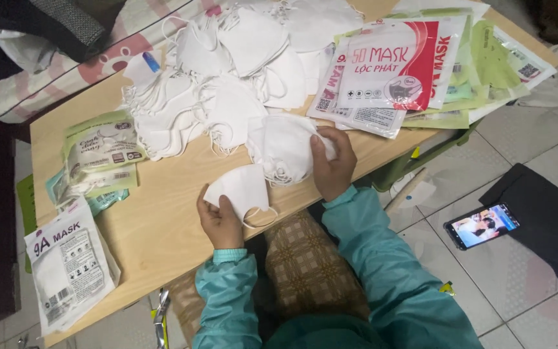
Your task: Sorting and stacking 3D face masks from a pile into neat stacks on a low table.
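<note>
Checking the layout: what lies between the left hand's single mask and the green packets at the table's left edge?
Bare wooden table, per the head view; nothing lies between the mask and the green packets.

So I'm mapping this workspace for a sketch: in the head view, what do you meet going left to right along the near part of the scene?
White mask packet → left hand holding a single white mask → right hand on a small stack of masks → phone on the floor tiles.
</note>
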